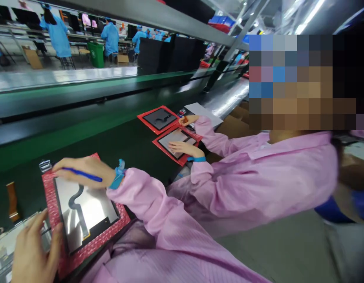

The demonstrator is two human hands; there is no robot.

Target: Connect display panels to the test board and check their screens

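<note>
A screen panel [102, 202] with a silvery back and a dark curved flex cable [76, 208] lies on a red bubble-wrap sheet [90, 245] in front of me. My right hand [86, 171], with a blue band at its wrist, is closed around a blue pen [83, 174] over the panel's far edge. Its fingertips are close to a small clear-and-metal object [45, 166] at the sheet's far left corner. At the near left, my left hand [36, 251] rests with fingers apart, its thumb against the sheet's left border.
An orange-brown flex strip [12, 200] and metal device parts [5, 251] lie to the left. A co-worker's hands [186, 148] are over another panel [177, 145] on red wrap, beside a further panel [160, 118]. A green conveyor belt [81, 118] runs behind.
</note>
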